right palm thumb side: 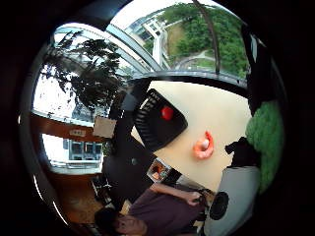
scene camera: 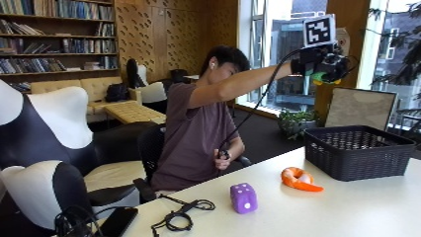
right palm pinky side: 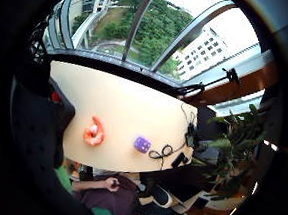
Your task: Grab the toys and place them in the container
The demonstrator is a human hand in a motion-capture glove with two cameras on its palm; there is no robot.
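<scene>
The outside view shows the hand (scene camera: 322,61) up high, holding a green toy (scene camera: 319,77); the thumb-side view shows a red ball inside the basket (right palm thumb side: 158,119). An orange toy (scene camera: 297,178) and purple dice (scene camera: 243,198) lie on the white surface (scene camera: 368,207) near bookshelves (scene camera: 59,29).

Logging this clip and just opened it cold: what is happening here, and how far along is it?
A person seated at the white table has raised the gloved right hand high above the black basket, gripping a green toy. A red toy already lies in the basket. An orange shrimp-like toy and a purple die lie on the table, untouched. The bare hand rests near the person's lap.
</scene>
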